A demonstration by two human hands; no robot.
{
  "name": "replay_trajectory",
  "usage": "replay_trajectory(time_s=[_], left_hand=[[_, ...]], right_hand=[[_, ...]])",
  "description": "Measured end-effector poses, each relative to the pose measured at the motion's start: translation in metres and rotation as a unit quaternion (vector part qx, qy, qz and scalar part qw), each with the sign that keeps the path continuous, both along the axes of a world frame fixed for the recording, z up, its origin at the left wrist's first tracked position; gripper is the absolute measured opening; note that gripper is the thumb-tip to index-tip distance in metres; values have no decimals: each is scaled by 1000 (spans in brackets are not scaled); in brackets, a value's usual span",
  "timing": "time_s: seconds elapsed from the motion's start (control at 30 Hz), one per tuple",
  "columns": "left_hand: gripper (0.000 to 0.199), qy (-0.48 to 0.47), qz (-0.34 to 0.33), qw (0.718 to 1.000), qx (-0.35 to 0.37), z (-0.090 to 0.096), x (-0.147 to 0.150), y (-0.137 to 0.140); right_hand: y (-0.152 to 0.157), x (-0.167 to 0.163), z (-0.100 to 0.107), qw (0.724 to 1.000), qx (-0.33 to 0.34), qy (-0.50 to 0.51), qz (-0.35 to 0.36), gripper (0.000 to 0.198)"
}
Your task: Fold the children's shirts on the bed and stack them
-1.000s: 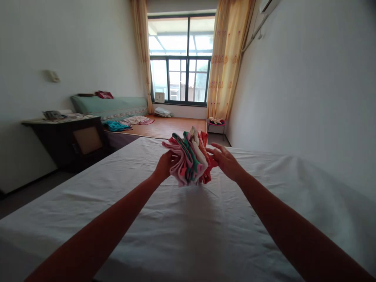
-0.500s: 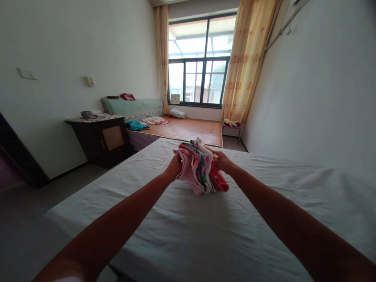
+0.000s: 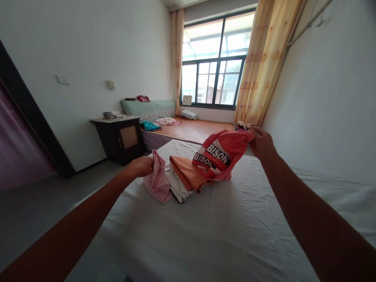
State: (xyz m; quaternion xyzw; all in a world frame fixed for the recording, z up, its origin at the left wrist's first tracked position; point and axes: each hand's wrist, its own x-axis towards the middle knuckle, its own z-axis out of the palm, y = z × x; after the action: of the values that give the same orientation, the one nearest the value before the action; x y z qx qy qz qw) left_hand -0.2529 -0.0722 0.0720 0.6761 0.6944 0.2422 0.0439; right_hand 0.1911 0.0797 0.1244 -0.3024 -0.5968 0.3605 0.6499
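Note:
My right hand pinches the upper corner of a red garment with "BISON" printed in white on black bands. The red cloth is lifted and partly unfolded, its lower part hanging over the pile. My left hand is closed on a pink garment, which droops onto the sheet on the left side. Between them, a folded orange garment leans over white folded clothes on the white-sheeted bed. Some layers of the pile are hidden.
Beyond the bed stands a second, low bed with a brown mat, bearing a blue cloth and a pale cloth. A dark cabinet is at the left. A stool with a toy stands behind my right hand.
My hands have moved apart, spreading the bunched stack. The red garment has been pulled up and right, the pink one left, exposing orange and white clothes. The view has turned slightly left.

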Motion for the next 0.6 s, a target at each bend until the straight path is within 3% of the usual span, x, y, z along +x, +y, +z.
replay_trajectory(time_s=[0.07,0.1,0.17,0.23,0.3,0.4,0.5,0.6], left_hand=[[21,133,62,988,-50,-2,-2,-9],[24,176,80,980,-41,-1,1,-11],[29,191,77,978,22,2,18,-10],[28,177,31,983,45,2,40,-5],[22,161,-52,986,10,-4,61,2],[20,139,-162,976,-40,-20,76,11],[23,123,-172,977,-39,-29,71,15],[24,118,-133,984,-15,-28,58,16]], right_hand=[[-3,-17,-18,990,-6,-138,-21,23],[-8,-31,-26,974,8,-224,-20,22],[-26,-66,-42,916,70,-396,-9,20],[-48,-104,-56,856,117,-502,28,21],[-70,-137,-71,789,116,-599,72,23],[-89,-167,-88,725,90,-681,43,26],[-89,-171,-88,710,85,-699,18,26],[-70,-157,-63,743,80,-664,-11,17]])
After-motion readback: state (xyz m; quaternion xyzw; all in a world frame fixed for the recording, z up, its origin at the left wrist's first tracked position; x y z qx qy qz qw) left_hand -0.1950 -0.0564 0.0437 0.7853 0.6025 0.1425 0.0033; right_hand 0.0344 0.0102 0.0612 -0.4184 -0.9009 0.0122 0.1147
